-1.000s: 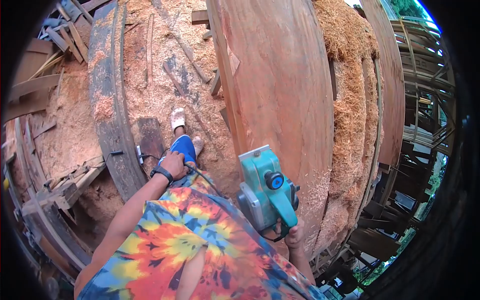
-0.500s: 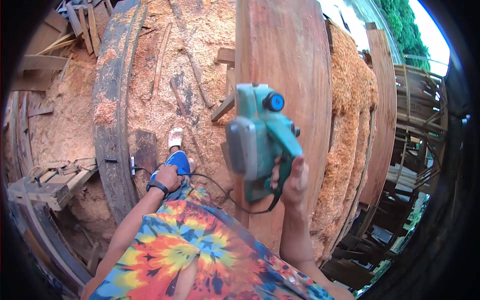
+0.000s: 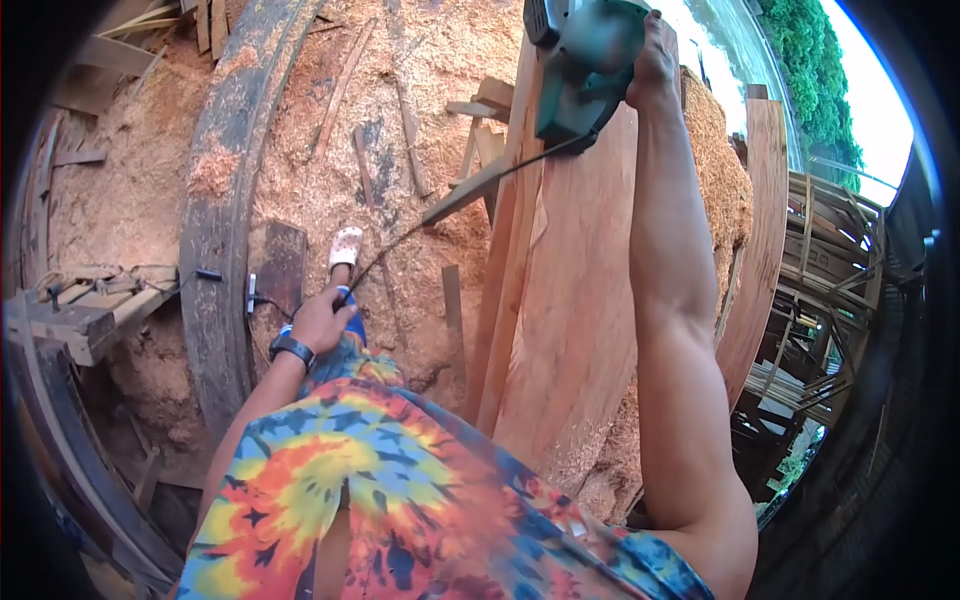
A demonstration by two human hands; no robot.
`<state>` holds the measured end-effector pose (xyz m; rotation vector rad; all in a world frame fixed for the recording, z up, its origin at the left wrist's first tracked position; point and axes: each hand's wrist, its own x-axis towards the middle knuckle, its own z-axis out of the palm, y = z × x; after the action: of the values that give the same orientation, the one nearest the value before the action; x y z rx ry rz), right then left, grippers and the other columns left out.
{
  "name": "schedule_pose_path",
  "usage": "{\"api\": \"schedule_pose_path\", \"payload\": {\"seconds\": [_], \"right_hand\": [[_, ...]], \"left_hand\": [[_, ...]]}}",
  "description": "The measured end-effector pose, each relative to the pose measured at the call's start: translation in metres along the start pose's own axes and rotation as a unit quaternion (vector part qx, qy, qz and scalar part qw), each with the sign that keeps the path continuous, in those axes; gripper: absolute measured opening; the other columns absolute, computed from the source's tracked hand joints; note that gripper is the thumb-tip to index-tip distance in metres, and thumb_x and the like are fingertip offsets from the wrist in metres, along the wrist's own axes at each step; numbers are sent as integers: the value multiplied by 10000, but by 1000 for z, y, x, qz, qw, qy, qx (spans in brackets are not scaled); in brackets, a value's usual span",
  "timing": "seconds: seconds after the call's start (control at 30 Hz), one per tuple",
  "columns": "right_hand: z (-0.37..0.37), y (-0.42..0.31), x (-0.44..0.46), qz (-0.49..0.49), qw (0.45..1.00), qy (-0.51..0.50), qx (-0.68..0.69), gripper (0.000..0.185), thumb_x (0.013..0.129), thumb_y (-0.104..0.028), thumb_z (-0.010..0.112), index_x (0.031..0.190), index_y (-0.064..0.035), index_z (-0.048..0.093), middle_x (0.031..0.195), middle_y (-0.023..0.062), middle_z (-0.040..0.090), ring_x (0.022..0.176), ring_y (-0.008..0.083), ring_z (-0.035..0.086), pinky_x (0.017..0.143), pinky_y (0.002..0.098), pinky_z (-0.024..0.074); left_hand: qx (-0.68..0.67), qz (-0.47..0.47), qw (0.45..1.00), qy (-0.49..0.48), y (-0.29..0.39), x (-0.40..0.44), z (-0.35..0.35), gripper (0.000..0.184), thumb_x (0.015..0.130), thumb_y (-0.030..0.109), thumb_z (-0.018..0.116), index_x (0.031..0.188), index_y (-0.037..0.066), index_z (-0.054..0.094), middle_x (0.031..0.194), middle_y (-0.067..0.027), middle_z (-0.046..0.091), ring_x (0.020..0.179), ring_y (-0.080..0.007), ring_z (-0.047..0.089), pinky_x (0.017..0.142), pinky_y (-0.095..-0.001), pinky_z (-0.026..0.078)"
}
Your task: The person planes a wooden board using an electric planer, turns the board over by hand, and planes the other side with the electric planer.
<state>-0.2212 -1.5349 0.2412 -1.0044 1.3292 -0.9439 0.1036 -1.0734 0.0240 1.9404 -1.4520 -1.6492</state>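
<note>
My right hand grips the handle of a teal electric planer at the far end of a wide reddish plank. My right arm is stretched out along the plank, and the planer's upper part runs off the top of the view. Whether its base touches the wood I cannot see. A dark power cord trails from the planer, pulled nearly straight, to my left hand, which is closed around it near my leg. A dark watch is on my left wrist.
Wood shavings cover the ground, with loose sticks among them. A long dark beam lies on the left, beside a low wooden bench. Right of the plank, shavings are heaped near another upright board.
My right hand has pushed the planer away from me, toward the far end of the plank. The cord, slack and curved before, now runs nearly straight. My left hand stays on it.
</note>
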Motion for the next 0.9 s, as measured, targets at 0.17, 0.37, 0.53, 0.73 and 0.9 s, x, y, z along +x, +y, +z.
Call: {"api": "schedule_pose_path", "payload": {"seconds": [0.17,0.37,0.53,0.73,0.9], "right_hand": [[13,16,-105,28,999,21,-40,639,990,-653,385,937,-35,537,634,47,518,491,168,497,490,304,457],[-6,99,-347,42,994,80,-58,607,1003,-646,339,842,-100,549,528,12,483,392,156,470,402,315,417],[-20,181,-607,53,991,115,-48,618,994,-651,363,989,-63,551,560,30,508,418,159,491,416,302,431],[-30,268,-878,98,979,175,-36,718,947,-701,417,1057,-3,543,593,62,540,450,173,513,442,298,433],[-36,330,-1012,119,963,233,61,801,901,-737,484,960,53,603,600,62,572,499,158,568,464,274,453]], "left_hand": [[72,3,997,12,-37,-23,20,373,886,329,661,1028,-16,675,989,-270,681,968,-435,646,870,-500,504],[155,9,988,-8,-106,-58,55,343,922,316,608,1028,-3,673,1073,-279,661,1024,-446,629,903,-514,496],[216,25,973,-77,-114,-103,91,333,906,311,605,1006,9,701,1053,-256,685,1028,-423,647,906,-496,512],[327,117,929,-129,-128,-157,169,371,850,266,603,1169,88,667,1189,-217,617,1067,-427,621,925,-505,507],[382,159,887,-206,-113,-190,171,484,809,410,705,1214,149,667,1230,-191,583,1070,-435,592,921,-519,506]]}}
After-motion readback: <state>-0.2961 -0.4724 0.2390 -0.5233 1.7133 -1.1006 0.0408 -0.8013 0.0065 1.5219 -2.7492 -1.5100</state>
